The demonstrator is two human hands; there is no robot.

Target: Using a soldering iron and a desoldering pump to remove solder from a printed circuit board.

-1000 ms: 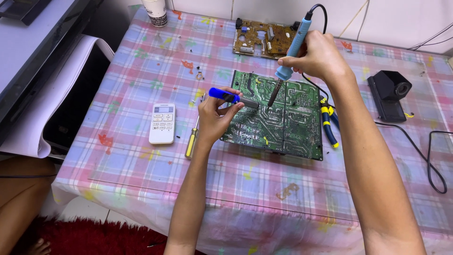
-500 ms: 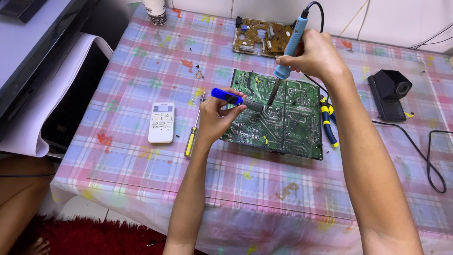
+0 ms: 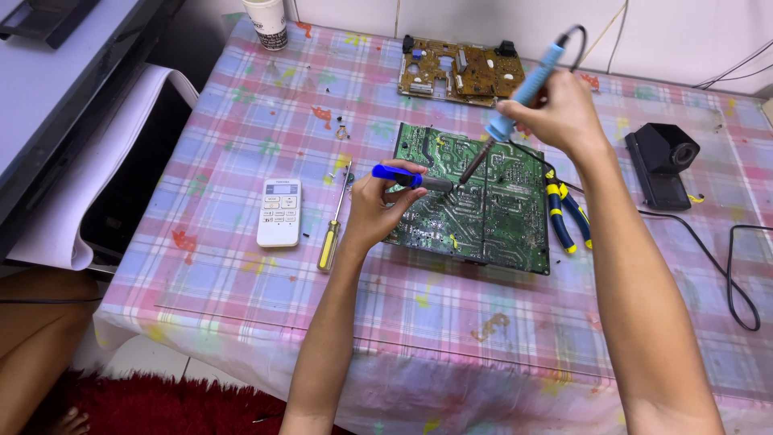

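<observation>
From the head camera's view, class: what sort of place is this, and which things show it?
Probably a home electronics repair table. A green circuit board lies on a checked tablecloth, the right hand holds a soldering iron to it, and a screwdriver lies nearby.

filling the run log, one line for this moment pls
left hand: holds blue-handled tool | right hand: holds soldering iron | tips over green circuit board | table: remote, screwdriver

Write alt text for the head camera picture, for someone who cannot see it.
Two bare hands work over a green circuit board on a checked tablecloth: the right hand points a blue soldering iron at it, the left hand holds a blue-handled tool beside the tip. A white remote, screwdriver and pliers lie nearby.
</observation>
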